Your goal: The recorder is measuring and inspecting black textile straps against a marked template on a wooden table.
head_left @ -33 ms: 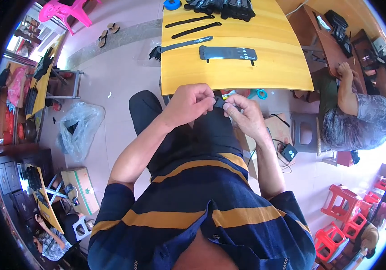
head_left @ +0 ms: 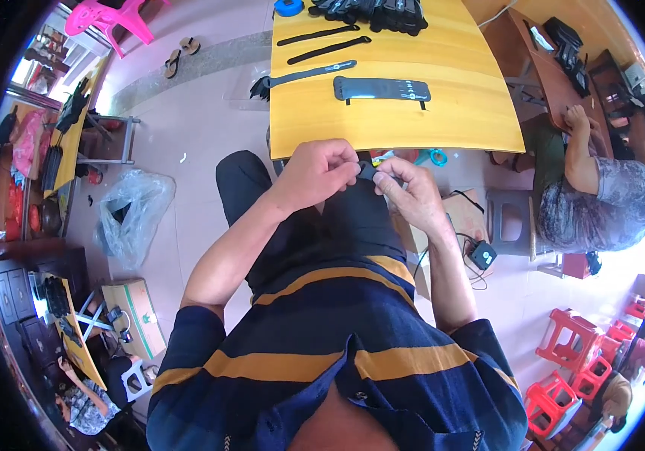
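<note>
A small dark strap piece, flat and matte, sits between the two hands just below the near edge of the counter, over the person's lap. Most of it is hidden by fingers, so its full shape cannot be told.

The left hand comes in from the left with the wrist bent and the knuckles up, its fingertips pressed together in a pinch on the left end of the piece. The right hand meets it from the right, thumb and forefinger pinching the other end, the remaining fingers curled loosely beneath. Both forearms rise from the lower part of the view and converge, elbows set wide.

The counter is smooth yellow board with a straight near edge. On it lie a broad dark flat band with rounded ends, a long narrow strap reaching past the left edge, and two thinner black strips beyond. A heap of dark straps lies at the far edge.

Bare yellow surface runs between the band and the near edge. Pale floor lies open to the left; another person sits well apart on the right.
</note>
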`<state>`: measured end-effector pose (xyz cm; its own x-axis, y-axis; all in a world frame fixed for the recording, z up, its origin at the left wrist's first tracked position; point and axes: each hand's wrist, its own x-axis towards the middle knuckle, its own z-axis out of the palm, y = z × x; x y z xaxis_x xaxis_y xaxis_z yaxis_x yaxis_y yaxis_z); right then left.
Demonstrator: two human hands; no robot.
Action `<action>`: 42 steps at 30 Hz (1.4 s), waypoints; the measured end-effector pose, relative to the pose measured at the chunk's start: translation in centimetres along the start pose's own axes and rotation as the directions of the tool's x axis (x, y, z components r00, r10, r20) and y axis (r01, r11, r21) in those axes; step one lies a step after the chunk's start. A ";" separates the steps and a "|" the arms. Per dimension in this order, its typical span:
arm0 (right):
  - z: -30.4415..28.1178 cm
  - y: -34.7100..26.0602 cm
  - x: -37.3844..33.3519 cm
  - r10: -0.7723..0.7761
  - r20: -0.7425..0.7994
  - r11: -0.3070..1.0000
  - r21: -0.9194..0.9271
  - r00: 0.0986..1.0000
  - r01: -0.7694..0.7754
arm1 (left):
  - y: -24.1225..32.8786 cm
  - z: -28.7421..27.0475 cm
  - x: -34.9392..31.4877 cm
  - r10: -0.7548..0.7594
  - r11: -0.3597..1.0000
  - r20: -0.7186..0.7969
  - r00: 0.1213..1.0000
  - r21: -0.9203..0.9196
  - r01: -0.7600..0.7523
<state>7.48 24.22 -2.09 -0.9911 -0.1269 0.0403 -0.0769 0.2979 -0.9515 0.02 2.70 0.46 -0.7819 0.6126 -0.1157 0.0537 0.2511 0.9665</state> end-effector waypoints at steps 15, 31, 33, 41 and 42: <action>-9.9 3.1 4.5 0.184 0.094 0.980 -0.092 0.978 -0.176 | -3.5 -2.9 5.4 -0.056 0.997 -0.254 0.966 0.032 0.066; -12.6 8.5 11.8 0.298 -0.086 0.954 0.067 0.951 -0.293 | -5.8 -4.3 12.3 -0.022 0.923 -0.442 0.897 0.336 0.188; -12.6 8.4 12.2 0.312 -0.088 0.949 0.082 0.946 -0.305 | -5.6 -4.5 12.5 -0.033 0.905 -0.454 0.890 0.364 0.220; -12.0 7.6 13.2 0.347 -0.142 0.934 0.143 0.927 -0.328 | -5.1 -4.9 12.5 -0.051 0.914 -0.434 0.899 0.343 0.217; -12.0 7.7 13.2 0.349 -0.150 0.933 0.147 0.925 -0.328 | -5.3 -4.8 12.6 -0.054 0.914 -0.434 0.899 0.342 0.220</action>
<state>-7.51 36.22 -5.17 -0.9599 0.1288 -0.2489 0.2696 0.1809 -0.9458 -13.08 5.47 -5.02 -0.9757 0.2115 -0.0569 0.0890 0.6202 0.7793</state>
